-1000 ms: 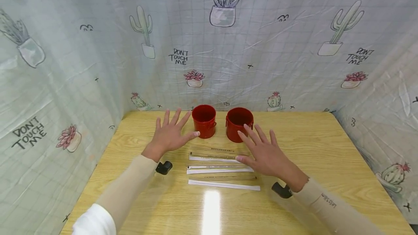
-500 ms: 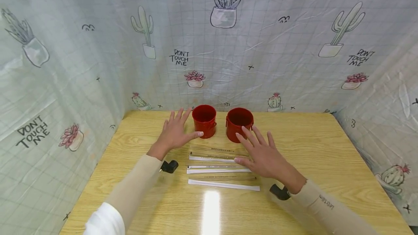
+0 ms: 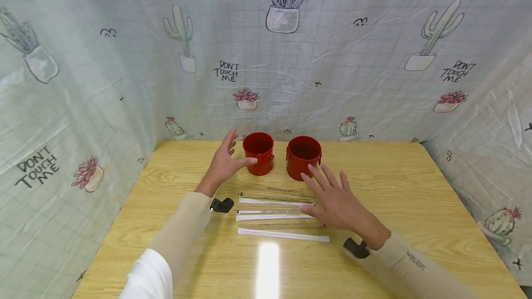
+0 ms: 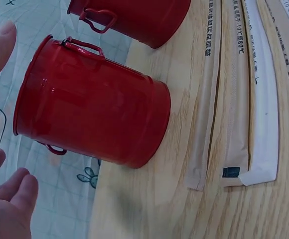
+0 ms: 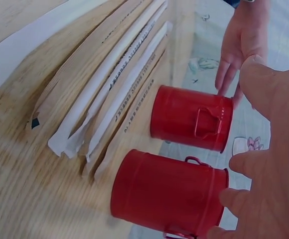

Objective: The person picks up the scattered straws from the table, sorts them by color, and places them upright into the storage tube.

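Left hand (image 3: 222,165) held nothing, its thumb well apart from its fingers, poised beside the left bucket (image 3: 262,166), which stood upright on the wooden table (image 3: 395,188). Just right of it stood the right bucket (image 3: 295,163), making two; the right hand (image 3: 342,204), fingers spread, was at its near side, contact impossible to tell. The step looked like a reach for the buckets, and the next move probably called for thumb and fingers to curl round a wall. Nearer lay slim paper packets (image 3: 287,235), white and brown, at least six, bunched too closely for a surer count.
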A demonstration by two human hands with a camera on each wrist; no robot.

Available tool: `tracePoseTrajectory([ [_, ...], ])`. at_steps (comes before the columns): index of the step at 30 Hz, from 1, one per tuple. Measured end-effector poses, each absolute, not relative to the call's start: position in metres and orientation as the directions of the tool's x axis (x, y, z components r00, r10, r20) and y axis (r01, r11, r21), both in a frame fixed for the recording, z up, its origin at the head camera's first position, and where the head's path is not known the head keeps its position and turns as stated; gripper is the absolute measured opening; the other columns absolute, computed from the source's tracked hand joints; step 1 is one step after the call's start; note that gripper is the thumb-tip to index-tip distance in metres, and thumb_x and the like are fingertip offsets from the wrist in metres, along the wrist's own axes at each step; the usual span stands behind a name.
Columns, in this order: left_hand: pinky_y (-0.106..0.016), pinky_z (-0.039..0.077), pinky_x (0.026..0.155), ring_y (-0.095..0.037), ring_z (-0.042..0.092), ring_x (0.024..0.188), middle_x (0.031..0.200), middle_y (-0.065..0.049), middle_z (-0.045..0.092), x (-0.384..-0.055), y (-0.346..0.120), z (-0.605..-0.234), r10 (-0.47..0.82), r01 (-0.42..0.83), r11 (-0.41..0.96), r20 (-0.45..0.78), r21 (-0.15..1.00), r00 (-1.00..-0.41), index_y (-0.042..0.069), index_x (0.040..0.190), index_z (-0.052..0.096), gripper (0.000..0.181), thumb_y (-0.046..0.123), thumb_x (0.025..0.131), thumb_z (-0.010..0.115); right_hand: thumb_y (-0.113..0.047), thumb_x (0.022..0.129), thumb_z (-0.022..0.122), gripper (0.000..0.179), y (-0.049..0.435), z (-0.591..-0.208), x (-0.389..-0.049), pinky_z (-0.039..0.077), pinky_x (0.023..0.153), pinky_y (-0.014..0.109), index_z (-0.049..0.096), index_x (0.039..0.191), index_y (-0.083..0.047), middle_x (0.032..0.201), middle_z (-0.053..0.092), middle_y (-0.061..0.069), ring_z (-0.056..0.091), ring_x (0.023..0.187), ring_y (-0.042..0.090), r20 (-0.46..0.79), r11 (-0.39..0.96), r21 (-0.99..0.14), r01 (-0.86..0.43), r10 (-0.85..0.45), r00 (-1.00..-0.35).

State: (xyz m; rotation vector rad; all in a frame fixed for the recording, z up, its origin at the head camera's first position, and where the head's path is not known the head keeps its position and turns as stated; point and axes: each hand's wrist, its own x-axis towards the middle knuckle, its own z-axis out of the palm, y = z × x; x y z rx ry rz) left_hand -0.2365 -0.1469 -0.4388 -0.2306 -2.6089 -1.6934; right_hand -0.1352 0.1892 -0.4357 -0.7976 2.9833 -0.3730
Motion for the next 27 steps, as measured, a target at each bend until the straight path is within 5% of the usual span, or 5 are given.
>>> tracePoseTrajectory([
  [10,-0.048,0.036,0.128,-0.031,0.041,0.153,0.167,-0.007,0.040,-0.248,-0.139,-0.442,0.049,0.164,0.380,0.157,0.911,-0.986,0.028,0.166,0.024,0.104,0.031,0.084,0.088,-0.055,0.095,0.069,0.088,0.189,-0.439,-0.134,0.012,0.123,0.080,0.032,0.165,-0.017,0.176,0.017,0.010,0.011,0.162,0.044,0.044,0.824,-0.260,-0.503,-0.511,-0.859],
  [27,-0.043,0.032,0.130,-0.025,0.035,0.159,0.169,-0.002,0.038,-0.261,-0.135,-0.443,0.120,0.153,0.332,0.119,0.931,-0.986,0.019,0.166,0.030,0.100,0.025,0.085,0.088,-0.038,0.091,0.080,0.077,0.186,-0.455,-0.146,0.034,0.119,0.073,0.048,0.156,-0.011,0.164,0.042,0.016,0.036,0.153,0.046,0.152,0.764,-0.355,-0.539,-0.522,-0.839],
])
